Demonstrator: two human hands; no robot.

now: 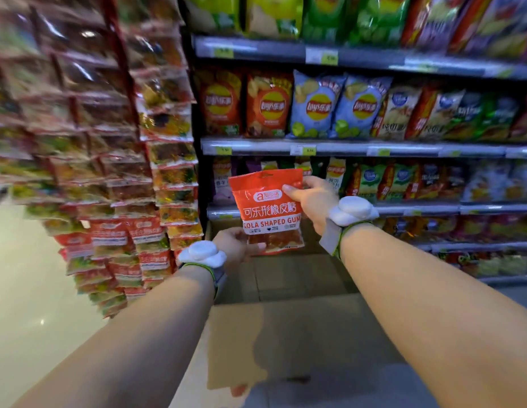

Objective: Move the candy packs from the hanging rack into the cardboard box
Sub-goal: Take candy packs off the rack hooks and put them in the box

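Hands hold one candy pack (pixel 269 212) upright in front of the shelves, above the open cardboard box (pixel 285 290). The right hand (pixel 313 201) pinches the pack's upper right edge, thumb on the front and fingers curled behind it. The left hand (pixel 234 245) grips the pack's lower left corner, fingers wrapped under and behind the bottom edge. The pack is orange-red at the top, with white lettering and a clear window lower down showing dark red sweets.

The box sits on the floor directly below the pack, between the two forearms; its near flap (pixel 256 343) lies folded out toward the camera, and the inside floor of the box shows brown. Nothing lies between the pack and the box opening.

To the left stands the hanging rack (pixel 115 160), crowded with rows of clear and red candy packs from top to floor; this part is blurred, so single packs are hard to tell apart. Straight behind the held pack run store shelves (pixel 344 147) filled with crisp bags (pixel 315 107) in orange, blue and green, with price tags along the shelf edges. Each wrist carries a white device on a grey and green strap (pixel 334 235). Pale shiny floor (pixel 29 290) shows at lower left.
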